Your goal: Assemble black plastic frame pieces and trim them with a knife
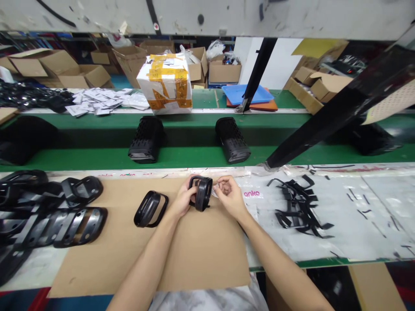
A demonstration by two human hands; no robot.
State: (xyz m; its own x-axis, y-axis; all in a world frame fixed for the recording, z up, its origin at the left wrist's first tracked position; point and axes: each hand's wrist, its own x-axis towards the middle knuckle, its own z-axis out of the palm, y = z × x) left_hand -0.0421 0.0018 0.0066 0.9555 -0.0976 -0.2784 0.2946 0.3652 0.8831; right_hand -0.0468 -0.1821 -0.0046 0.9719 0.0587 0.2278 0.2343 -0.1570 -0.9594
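While the left hand [184, 198] wraps around a black plastic frame [203, 193], whose long axis runs away from the person, the right hand [231, 195] sits just to its right, fingertips pinched on something too small to tell, above a cardboard sheet [201, 255].

Head view, forward and down, over the workbench [145, 242]

Bare hands [184, 198] and forearms [279, 263]; a white, grey-mottled shirt [207, 300] over the chest.

Bright even light; faint shadows; picture edges warped, bowed.
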